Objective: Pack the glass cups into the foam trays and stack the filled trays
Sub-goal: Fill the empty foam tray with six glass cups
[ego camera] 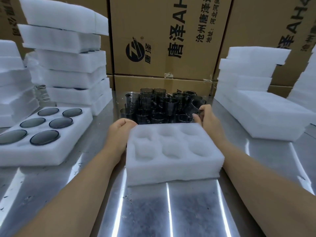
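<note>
The left hand [119,132] curls round the 10 o'clock corner of the empty foam tray [172,161], seemingly to steady it, while the right hand [207,118] pinches a glass cup [196,104] at 1 o'clock.

An empty foam tray [172,170] sits on the shiny table [147,212]. The left hand [119,134] grips its edge at 9 o'clock. At 1 o'clock, the right hand [207,119] pinches a dark glass cup [196,104].

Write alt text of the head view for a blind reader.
A person's left hand holds an empty six-hole foam tray on a metal table while the right hand pinches a glass cup in the cluster behind it. A filled tray lies at left.
</note>
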